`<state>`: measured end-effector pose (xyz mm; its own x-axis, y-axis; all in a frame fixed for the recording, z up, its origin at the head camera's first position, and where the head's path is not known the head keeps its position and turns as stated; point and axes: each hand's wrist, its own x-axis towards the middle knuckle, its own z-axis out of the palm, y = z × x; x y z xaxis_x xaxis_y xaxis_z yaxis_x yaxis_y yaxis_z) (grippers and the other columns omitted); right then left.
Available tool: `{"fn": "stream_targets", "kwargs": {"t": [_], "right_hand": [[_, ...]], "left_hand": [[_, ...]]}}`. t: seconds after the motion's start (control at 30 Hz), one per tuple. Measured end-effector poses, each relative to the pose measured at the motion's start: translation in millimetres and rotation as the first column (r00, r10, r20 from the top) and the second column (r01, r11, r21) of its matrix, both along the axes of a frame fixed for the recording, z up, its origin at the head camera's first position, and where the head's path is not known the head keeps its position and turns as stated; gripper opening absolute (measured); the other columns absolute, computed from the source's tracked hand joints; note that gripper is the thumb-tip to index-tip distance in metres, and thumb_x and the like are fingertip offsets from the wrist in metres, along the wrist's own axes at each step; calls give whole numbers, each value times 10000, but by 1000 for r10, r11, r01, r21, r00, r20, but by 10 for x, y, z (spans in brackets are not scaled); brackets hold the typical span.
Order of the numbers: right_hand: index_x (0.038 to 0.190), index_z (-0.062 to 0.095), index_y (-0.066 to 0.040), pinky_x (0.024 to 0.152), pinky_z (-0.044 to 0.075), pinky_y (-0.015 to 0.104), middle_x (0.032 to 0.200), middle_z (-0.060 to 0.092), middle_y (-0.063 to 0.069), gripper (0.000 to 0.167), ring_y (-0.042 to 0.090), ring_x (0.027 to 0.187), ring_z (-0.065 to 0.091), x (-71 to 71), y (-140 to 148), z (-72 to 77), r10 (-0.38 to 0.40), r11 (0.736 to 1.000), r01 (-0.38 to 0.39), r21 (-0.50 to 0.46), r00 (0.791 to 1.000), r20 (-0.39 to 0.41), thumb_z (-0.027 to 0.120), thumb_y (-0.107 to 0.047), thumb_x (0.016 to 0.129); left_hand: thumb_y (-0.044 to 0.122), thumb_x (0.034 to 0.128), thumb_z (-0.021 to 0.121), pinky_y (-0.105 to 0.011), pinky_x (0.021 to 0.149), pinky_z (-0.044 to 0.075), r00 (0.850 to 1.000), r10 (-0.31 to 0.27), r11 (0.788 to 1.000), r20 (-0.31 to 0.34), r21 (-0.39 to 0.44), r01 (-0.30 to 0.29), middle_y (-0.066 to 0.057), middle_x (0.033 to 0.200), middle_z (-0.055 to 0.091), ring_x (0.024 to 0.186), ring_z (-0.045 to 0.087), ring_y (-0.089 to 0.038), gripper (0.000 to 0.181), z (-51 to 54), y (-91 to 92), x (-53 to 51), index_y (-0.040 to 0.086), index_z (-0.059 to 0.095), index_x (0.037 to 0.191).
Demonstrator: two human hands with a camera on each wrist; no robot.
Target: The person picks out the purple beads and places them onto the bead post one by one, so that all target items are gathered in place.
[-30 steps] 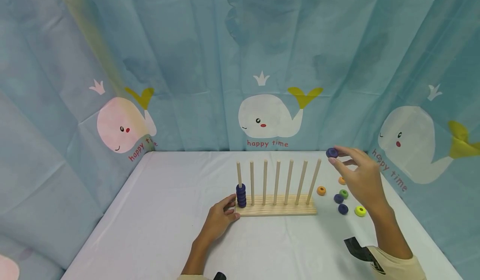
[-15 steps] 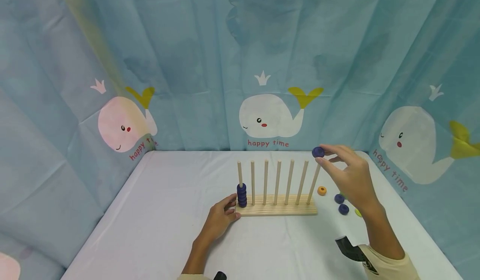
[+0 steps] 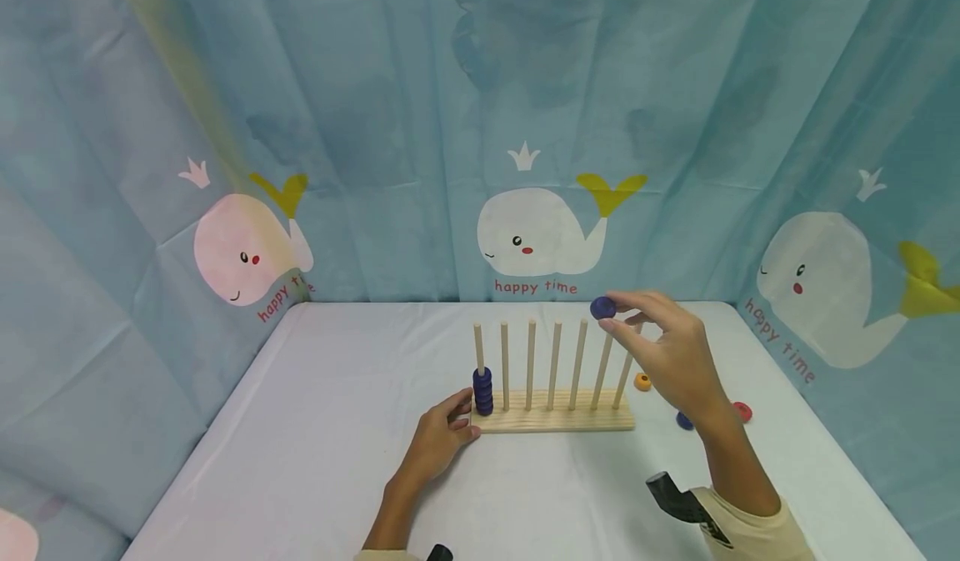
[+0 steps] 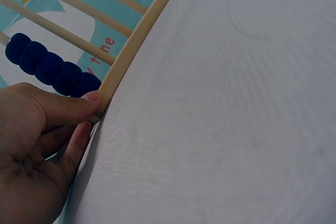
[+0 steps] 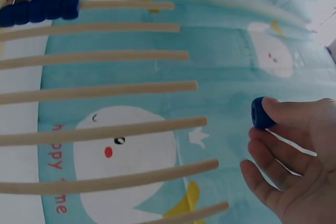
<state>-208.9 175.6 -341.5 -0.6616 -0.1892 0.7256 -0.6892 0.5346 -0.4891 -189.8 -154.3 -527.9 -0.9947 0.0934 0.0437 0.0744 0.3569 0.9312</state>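
My right hand (image 3: 673,359) pinches a dark blue ring bead (image 3: 602,308) between thumb and fingertips, near the tops of the right-hand pegs. In the right wrist view the bead (image 5: 261,114) shows its hole side-on, apart from every peg. A wooden peg rack (image 3: 555,422) with several upright pegs stands on the table. Its leftmost peg carries a stack of dark blue beads (image 3: 483,392); the other pegs are bare. My left hand (image 3: 438,438) grips the left end of the rack's base, thumb on the front edge in the left wrist view, beside the stacked beads (image 4: 50,66).
Loose beads lie right of the rack: an orange bead (image 3: 642,382), a dark blue bead (image 3: 684,420) and a red bead (image 3: 742,412). My right forearm hides part of that area. A white cloth (image 3: 300,461) covers the table, and a whale-print curtain (image 3: 405,244) hangs behind it.
My right hand has moved left with the dark blue bead, from beyond the rack's right end to over its right-hand pegs. The left hand and the rack have stayed put.
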Motion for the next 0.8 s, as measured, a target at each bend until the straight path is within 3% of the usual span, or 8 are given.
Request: {"fn": "stream_targets", "kwargs": {"t": [0.47, 0.63, 0.8], "right_hand": [[1280, 766, -90, 864, 572, 116, 1128, 762, 9, 374, 113, 1037, 681, -80, -271, -18, 104, 994, -102, -34, 992, 78, 824, -37, 914], [1283, 768, -117, 779, 556, 144, 1151, 764, -15, 365, 198, 1048, 693, -95, -370, -24, 110, 994, -109, -19, 989, 101, 828, -86, 925], [1262, 773, -98, 789, 599, 205, 1141, 775, -6, 353, 169, 1035, 697, -111, -477, -29, 160, 987, -158, -22, 983, 92, 835, -76, 915]], "left_hand": [[41, 942, 781, -289, 1056, 588, 1000, -7, 1000, -17, 9, 7, -225, 1412, 645, 1285, 662, -359, 652, 4, -7, 7, 13, 524, 1541], [41, 942, 784, -308, 1060, 588, 1000, -12, 1000, -18, 16, 12, -238, 1421, 636, 1292, 656, -374, 654, -18, -16, 6, 12, 523, 1541], [50, 951, 778, -286, 1056, 588, 1000, -17, 1000, -17, 16, 17, -228, 1429, 633, 1301, 651, -365, 655, -17, -19, 5, 14, 514, 1549]]}}
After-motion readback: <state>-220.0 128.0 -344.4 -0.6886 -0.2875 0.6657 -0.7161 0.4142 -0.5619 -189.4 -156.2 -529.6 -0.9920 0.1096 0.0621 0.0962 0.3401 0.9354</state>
